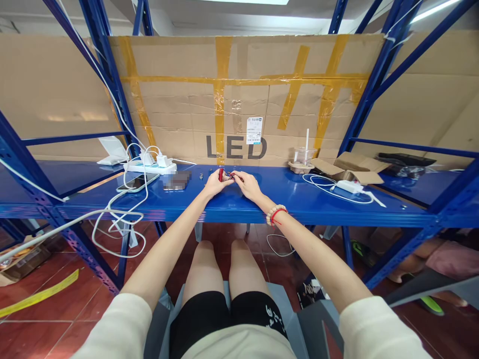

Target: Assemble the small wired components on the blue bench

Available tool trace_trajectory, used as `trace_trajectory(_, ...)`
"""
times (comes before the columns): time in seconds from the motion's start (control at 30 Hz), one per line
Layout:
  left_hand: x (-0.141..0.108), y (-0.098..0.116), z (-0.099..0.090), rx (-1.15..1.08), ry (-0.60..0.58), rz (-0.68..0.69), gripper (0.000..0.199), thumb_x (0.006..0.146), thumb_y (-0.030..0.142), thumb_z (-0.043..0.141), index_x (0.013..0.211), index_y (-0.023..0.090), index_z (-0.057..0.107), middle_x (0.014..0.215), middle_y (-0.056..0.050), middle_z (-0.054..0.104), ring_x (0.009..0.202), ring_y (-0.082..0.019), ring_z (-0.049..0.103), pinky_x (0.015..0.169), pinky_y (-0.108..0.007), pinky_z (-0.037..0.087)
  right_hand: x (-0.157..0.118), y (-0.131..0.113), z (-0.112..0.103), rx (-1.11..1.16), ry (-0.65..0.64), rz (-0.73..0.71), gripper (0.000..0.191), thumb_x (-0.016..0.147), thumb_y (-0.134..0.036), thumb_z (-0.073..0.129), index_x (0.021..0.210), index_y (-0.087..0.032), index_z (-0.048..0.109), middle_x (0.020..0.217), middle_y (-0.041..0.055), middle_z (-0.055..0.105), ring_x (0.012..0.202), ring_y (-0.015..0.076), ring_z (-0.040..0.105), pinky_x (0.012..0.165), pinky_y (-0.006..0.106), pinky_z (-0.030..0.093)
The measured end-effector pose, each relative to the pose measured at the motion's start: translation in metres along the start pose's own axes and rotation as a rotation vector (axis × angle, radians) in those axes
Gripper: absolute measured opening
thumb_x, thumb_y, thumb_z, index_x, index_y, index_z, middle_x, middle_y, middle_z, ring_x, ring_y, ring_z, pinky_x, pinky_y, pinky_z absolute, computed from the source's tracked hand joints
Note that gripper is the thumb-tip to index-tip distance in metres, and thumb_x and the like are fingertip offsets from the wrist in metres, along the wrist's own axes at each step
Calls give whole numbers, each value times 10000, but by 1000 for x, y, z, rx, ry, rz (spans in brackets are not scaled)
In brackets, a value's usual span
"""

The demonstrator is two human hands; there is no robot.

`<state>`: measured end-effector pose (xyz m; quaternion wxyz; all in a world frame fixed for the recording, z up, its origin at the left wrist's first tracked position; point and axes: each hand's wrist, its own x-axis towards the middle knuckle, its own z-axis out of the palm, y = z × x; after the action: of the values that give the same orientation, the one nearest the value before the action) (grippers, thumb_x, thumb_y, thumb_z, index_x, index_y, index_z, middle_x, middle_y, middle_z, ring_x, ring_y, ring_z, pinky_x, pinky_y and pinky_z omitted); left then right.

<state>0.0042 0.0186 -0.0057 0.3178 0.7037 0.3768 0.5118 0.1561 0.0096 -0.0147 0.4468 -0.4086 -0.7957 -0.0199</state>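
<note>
Both hands meet over the middle of the blue desk (179, 207), near its far edge. The left hand (214, 184) is closed around a red thing (220, 174), which stands up between its thumb and fingers. The right hand (247, 185) comes in from the other side, fingers bent and drawn together, its tips at the left hand's. Something small and dark shows there, but it is too small to tell whether the right hand grips it. A beaded bracelet (276, 215) and a red cord circle the right wrist.

Just left of the left hand lie small metal parts (201, 176), then a blurred-out flat item (177, 181). Further left are a phone (144, 182) and, behind it, a power strip (136, 166) with white plugs (163, 160) in it; white cables (112, 215) loop down over the front edge.

Well to the right, a clear cup (300, 155) with a straw (307, 141) sits in a cardboard holder (300, 168). Beside it are an open box (364, 176) and a white adapter (349, 186) with its cord. Behind the desk stands a big cardboard sheet (179, 119), taped and printed "LED", with a white label (254, 130)
</note>
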Motion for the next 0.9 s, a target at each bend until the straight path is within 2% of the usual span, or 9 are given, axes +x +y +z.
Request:
trace_trajectory(0.13,0,1,0,-48,-10,3,412,537,272,716,689,174,346,713,-5,608,712,-132,589,666,-241,435,2,3,0,46,21,20,306,890,-260,342,1059,-225,596,972,32,641,860,168,580,762,256,417)
trace_trajectory(0.23,-2,4,1,-58,7,-34,430,529,297,730,705,172,357,739,-12,616,642,-108,569,580,-214,435,2,2,-1,62,7,22,315,893,-264,334,1071,-232,592,981,28,639,875,166,575,776,256,414)
trace_trajectory(0.33,-4,8,1,-104,8,-80,450,543,344,727,720,175,350,699,2,606,525,-71,509,462,-177,382,2,1,-2,63,24,48,322,895,-271,328,1069,-234,595,960,26,637,867,163,571,772,255,413)
trace_trajectory(0.47,-5,11,3,-147,33,-110,454,563,383,715,724,179,343,669,5,589,481,-64,486,376,-153,296,1,0,-2,60,28,60,321,892,-266,331,1067,-244,599,922,22,634,847,160,566,760,253,409)
trace_trajectory(0.73,-4,9,3,-172,20,-125,491,525,326,749,730,180,328,739,-9,610,487,-54,498,363,-137,278,1,-4,-4,67,12,86,328,888,-283,339,1083,-243,600,928,27,626,834,166,561,729,259,404)
trace_trajectory(0.9,-6,12,3,-204,-35,-136,488,524,331,746,725,182,327,739,-3,594,507,-61,511,364,-142,288,0,-4,-4,78,3,65,322,887,-295,346,1080,-262,602,929,18,624,834,162,564,743,263,407)
